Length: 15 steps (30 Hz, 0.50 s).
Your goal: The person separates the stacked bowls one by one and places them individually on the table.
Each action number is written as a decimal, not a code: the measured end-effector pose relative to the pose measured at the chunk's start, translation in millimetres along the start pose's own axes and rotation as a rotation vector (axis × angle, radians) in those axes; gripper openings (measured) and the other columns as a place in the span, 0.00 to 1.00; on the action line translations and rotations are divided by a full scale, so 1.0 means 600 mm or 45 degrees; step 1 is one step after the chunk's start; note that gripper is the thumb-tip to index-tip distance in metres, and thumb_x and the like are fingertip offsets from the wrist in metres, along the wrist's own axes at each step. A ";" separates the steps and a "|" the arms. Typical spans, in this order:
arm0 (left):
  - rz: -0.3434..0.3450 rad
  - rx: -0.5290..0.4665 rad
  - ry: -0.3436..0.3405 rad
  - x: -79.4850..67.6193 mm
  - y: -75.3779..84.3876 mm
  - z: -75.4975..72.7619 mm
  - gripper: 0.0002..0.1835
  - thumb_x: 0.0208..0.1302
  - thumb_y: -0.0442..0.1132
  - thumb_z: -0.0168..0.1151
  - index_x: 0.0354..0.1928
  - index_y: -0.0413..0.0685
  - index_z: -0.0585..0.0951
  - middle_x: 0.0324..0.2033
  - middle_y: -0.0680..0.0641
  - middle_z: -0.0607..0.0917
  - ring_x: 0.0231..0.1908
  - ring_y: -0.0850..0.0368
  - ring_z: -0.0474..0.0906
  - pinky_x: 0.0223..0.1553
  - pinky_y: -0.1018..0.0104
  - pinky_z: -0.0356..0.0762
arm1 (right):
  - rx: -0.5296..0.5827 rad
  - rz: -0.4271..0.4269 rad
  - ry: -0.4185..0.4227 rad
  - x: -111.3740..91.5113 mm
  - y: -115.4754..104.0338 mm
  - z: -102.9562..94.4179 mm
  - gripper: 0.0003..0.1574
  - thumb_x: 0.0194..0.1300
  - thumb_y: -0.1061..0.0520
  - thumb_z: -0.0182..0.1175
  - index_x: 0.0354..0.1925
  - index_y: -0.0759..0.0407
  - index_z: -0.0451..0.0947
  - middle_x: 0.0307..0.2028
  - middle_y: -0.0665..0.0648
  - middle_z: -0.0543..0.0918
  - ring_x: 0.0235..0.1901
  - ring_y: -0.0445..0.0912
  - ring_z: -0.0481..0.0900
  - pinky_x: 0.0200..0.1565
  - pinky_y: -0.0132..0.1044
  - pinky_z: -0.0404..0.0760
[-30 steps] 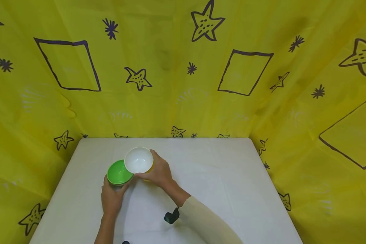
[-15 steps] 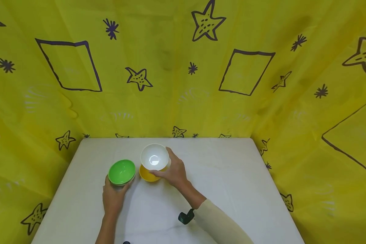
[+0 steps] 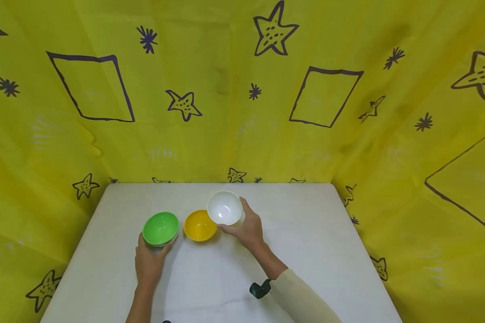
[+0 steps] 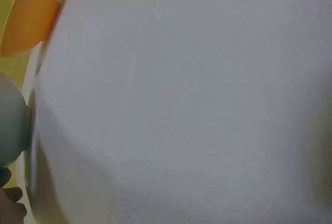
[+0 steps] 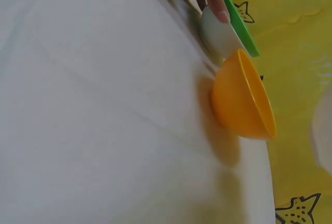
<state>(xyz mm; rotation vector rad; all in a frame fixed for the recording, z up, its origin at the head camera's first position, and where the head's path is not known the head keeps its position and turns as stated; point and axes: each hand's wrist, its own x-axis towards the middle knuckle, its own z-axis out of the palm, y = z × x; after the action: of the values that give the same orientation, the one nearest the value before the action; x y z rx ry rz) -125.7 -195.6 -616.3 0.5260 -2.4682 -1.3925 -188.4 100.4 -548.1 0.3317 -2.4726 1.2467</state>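
On the white table a green bowl with a pale outside stands at the left, and my left hand grips its near side. A yellow bowl sits just to its right, touched by no hand. My right hand holds a white bowl by its right wall, raised a little above the table just right of the yellow bowl. The right wrist view shows the yellow bowl, the green bowl with a left-hand finger on its wall, and a blurred white bowl edge.
A yellow curtain printed with stars and squares closes in the table at the back, left and right. A small black camera sits on my right wrist. The table's right half and front show only white cloth.
My right hand has carried the white bowl to the right, off the spot above the yellow bowl, which now shows whole. The left hand and green bowl have stayed put.
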 end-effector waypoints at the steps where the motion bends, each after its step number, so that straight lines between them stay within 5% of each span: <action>1: 0.000 -0.002 0.001 0.000 -0.001 0.000 0.56 0.59 0.40 0.80 0.81 0.35 0.54 0.74 0.26 0.65 0.73 0.25 0.59 0.74 0.30 0.54 | -0.002 0.011 0.004 -0.003 0.004 -0.002 0.65 0.43 0.44 0.89 0.72 0.62 0.69 0.63 0.60 0.83 0.59 0.55 0.84 0.60 0.49 0.83; 15: 0.036 -0.013 0.027 0.001 -0.005 0.002 0.54 0.59 0.40 0.81 0.79 0.34 0.57 0.73 0.25 0.66 0.73 0.25 0.60 0.79 0.40 0.43 | -0.050 0.139 0.044 -0.036 0.046 -0.005 0.65 0.44 0.45 0.88 0.72 0.67 0.69 0.65 0.64 0.81 0.62 0.59 0.82 0.63 0.55 0.80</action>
<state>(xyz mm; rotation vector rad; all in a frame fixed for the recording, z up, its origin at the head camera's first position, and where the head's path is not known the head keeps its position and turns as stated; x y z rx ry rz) -126.5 -196.3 -619.2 0.4987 -2.4409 -1.3809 -178.0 120.2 -575.3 0.1660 -2.5113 1.2337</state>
